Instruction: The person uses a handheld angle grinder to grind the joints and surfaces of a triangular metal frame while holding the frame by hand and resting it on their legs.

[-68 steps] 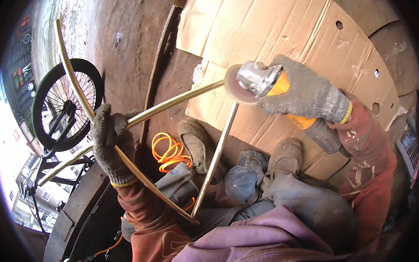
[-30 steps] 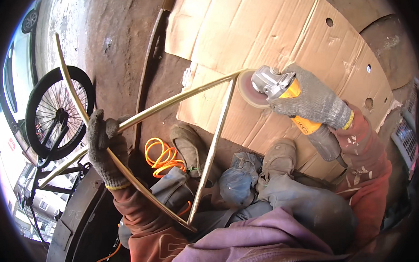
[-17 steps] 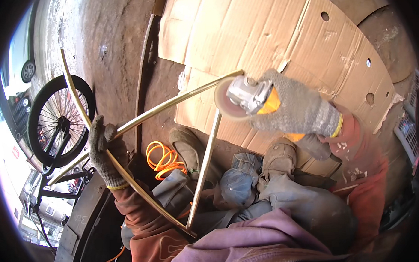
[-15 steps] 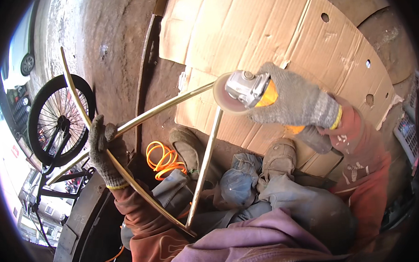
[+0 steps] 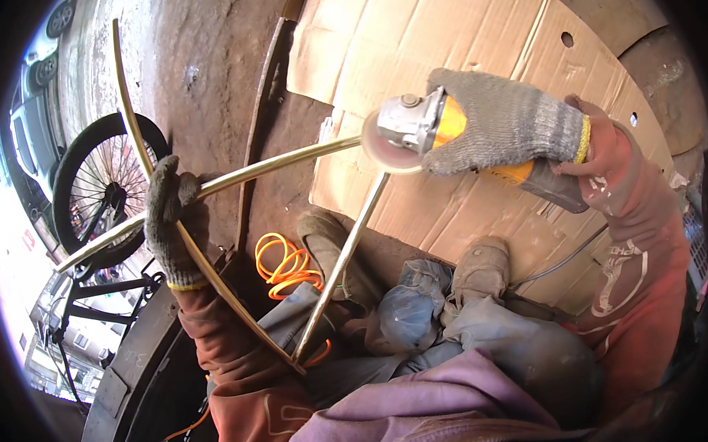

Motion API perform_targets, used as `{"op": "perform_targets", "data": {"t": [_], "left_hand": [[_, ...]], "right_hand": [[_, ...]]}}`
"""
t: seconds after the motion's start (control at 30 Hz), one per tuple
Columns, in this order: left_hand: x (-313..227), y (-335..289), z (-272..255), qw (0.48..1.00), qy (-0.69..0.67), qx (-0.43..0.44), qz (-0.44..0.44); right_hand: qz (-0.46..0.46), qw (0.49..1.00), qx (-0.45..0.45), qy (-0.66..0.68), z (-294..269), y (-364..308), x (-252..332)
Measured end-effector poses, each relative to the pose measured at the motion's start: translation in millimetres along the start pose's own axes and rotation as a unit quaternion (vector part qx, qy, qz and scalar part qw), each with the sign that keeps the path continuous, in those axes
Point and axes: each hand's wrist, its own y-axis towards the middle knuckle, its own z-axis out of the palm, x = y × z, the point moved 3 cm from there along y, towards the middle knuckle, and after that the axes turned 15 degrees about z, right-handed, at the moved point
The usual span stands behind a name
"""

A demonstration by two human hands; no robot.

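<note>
My left hand (image 5: pixel 174 219), in a grey knit glove, is closed around a gold-coloured metal frame (image 5: pixel 278 171) where its bars cross. One bar runs right from the hand, and another slants from near my lap up toward the first bar's far end. In my gloved right hand (image 5: pixel 506 120) is an angle grinder (image 5: pixel 413 125) with a yellow and grey body. Its round disc (image 5: pixel 375 146) is at the corner where the two bars come close together. The disc hides the exact point of contact there.
Flat cardboard (image 5: pixel 410 32) covers the ground ahead. An orange coiled hose (image 5: pixel 284 270) lies beside my shoe (image 5: pixel 327 245). A bicycle wheel (image 5: pixel 111 194) stands at the left, near a dark metal rim (image 5: pixel 115 401). A grey cord (image 5: pixel 562 264) crosses the cardboard at right.
The grinder and my right hand have moved slightly up, still at the frame's corner. The frame has shifted and tilted a little in my left hand's grip.
</note>
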Motion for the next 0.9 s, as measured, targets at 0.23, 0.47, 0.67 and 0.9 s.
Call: {"op": "perform_targets", "data": {"t": [0.23,0.47,0.67,0.9], "left_hand": [[-0.8,5.0,-0.5,0.992,-0.094,0.084,0.003],[-2.5,5.2,0.3,0.979,-0.165,0.116,0.0],[2.7,2.4,-6.0,0.983,-0.15,0.11,0.001],[-3.0,2.5,6.4,0.948,-0.27,0.17,-0.012]], "right_hand": [[-0.007,1.0,-0.008,-0.012,-3.2,5.3,1.1],[0.04,0.997,-0.017,-0.065,-13.7,7.6,4.5],[-0.007,0.999,0.032,-0.032,-15.0,1.0,36.8],[0.04,0.997,-0.016,-0.066,-16.0,-1.4,13.5]]}}
